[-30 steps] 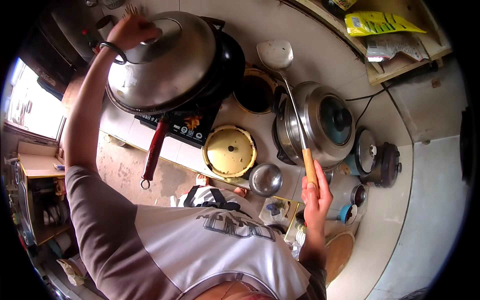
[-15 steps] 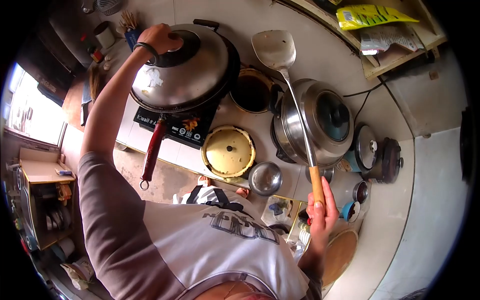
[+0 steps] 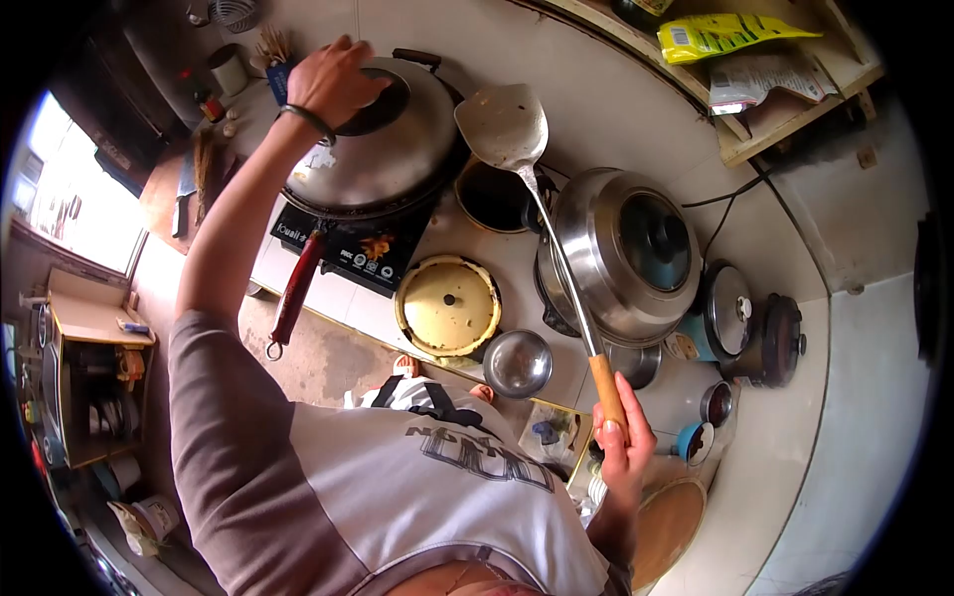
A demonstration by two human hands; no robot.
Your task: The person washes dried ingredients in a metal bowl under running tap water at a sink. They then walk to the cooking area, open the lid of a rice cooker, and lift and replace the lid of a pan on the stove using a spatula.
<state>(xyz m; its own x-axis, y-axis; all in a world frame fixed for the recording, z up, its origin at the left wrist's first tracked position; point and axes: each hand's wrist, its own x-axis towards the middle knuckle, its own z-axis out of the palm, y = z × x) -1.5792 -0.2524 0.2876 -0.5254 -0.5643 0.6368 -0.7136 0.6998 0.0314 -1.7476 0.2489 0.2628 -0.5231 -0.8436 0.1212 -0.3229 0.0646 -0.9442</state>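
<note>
My left hand [image 3: 333, 81] is over the dark knob of a domed metal lid [image 3: 422, 139], its fingers spread and apart from one another. The lid covers a wok whose red handle [image 3: 298, 293] points toward me. That wok sits on a black induction cooker [image 3: 343, 260]. My right hand [image 3: 626, 432] is closed around the wooden grip of a long wok spatula [image 3: 566, 263]. Its broad, stained blade is raised above a dark-filled pot [image 3: 489, 199], to the right of the wok.
A large lidded steamer pot [image 3: 586, 253] stands on the right. Nearer me are a yellow enamel lid [image 3: 447, 308] and a steel bowl [image 3: 518, 364]. A cleaver [image 3: 185, 194] lies on a board at the left. The shelf at upper right holds a yellow packet [image 3: 730, 35].
My left hand has loosened from the lid's knob and its fingers have spread. In my right hand, the spatula has shifted left and its blade a little lower.
</note>
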